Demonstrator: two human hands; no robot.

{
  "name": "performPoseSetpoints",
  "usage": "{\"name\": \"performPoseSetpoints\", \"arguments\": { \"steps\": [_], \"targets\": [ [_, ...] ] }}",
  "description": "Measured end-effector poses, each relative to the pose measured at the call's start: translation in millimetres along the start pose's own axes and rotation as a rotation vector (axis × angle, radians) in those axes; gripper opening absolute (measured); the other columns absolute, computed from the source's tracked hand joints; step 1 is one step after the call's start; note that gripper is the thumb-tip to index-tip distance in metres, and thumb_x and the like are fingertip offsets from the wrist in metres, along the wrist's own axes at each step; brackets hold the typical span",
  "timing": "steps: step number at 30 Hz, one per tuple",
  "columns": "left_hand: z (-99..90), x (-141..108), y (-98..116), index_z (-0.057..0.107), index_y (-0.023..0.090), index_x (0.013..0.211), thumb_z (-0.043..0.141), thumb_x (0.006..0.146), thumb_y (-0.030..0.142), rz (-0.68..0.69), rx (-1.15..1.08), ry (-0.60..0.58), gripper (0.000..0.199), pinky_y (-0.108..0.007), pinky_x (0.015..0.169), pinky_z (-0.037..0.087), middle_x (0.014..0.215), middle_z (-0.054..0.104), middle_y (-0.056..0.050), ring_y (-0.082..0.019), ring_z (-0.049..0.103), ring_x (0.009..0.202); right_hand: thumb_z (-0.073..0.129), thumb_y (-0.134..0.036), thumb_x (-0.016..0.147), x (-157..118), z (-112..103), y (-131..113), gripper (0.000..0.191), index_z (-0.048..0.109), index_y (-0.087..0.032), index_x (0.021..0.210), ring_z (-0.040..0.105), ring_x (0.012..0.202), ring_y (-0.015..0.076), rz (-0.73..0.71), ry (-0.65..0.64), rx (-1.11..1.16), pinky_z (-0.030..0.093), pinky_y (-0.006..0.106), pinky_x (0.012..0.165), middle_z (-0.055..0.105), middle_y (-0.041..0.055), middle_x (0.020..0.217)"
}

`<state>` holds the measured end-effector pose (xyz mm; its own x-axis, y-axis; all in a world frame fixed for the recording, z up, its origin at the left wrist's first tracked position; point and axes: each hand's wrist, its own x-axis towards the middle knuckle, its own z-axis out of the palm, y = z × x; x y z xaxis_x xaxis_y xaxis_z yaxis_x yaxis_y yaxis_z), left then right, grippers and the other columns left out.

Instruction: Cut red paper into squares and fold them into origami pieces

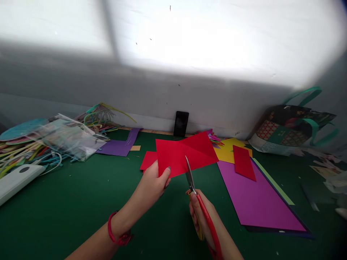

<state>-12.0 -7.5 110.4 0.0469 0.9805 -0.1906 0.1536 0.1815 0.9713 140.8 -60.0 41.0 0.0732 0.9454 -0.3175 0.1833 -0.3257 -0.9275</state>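
A sheet of red paper (173,153) is pinched at its lower left corner by my left hand (155,180), thumb on top. It is held above the green table, with a crease or bend near its middle. My right hand (203,213) is wrapped round the red and yellow handles of a pair of scissors (191,178). The parted blades point away from me, and the paper's lower edge lies between them. Behind my left hand, another red piece of paper (148,160) rests on the table, partly hidden.
A purple sheet (260,202), a red strip (244,162) and yellow paper (225,153) lie to the right. A phone (181,124) leans on the wall. Pipe cleaners, a plastic bag (78,141) and a white power strip (20,180) are left; a patterned bag (284,133) stands far right.
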Motion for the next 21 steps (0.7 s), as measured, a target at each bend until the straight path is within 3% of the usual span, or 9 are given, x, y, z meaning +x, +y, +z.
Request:
{"name": "performPoseSetpoints", "arguments": {
  "steps": [21],
  "targets": [
    [-0.2, -0.2, 5.5, 0.031, 0.021, 0.062, 0.050, 0.074, 0.036, -0.034, 0.037, 0.017, 0.027, -0.016, 0.031, 0.026, 0.047, 0.041, 0.007, -0.005, 0.033, 0.034, 0.038, -0.070, 0.071, 3.1, -1.9, 1.9, 0.054, 0.053, -0.021, 0.089, 0.036, 0.035, 0.0092, 0.003, 0.003, 0.001, 0.030, 0.018, 0.030, 0.041, -0.0053, 0.048]
  ]
}}
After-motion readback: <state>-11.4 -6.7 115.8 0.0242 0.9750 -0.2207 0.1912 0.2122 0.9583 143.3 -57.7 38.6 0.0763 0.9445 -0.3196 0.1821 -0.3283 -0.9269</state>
